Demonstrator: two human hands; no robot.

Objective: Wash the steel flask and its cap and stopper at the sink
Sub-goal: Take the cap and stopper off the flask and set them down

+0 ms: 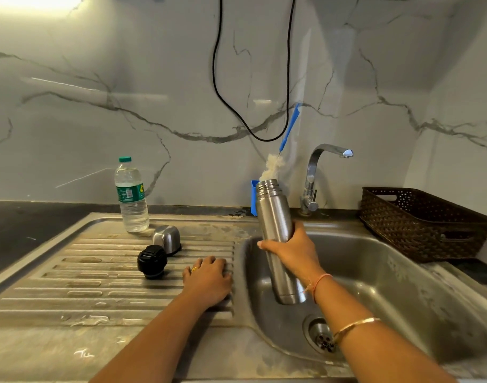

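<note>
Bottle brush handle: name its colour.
Blue; the bottle brush handle shows best in the head view, above the steel flask.

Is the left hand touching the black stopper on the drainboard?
Apart. The head view shows bare ribs of the drainboard between the left hand and the black stopper.

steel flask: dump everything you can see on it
The steel flask is a slim brushed-metal cylinder with a ridged, threaded neck and an open mouth, with no cap or stopper on it. It leans, mouth up and to the left, with its base down in the sink basin; contact there is unclear. The right hand grips its middle. A bottle brush shows bristles at the mouth, inside or behind it.
</note>
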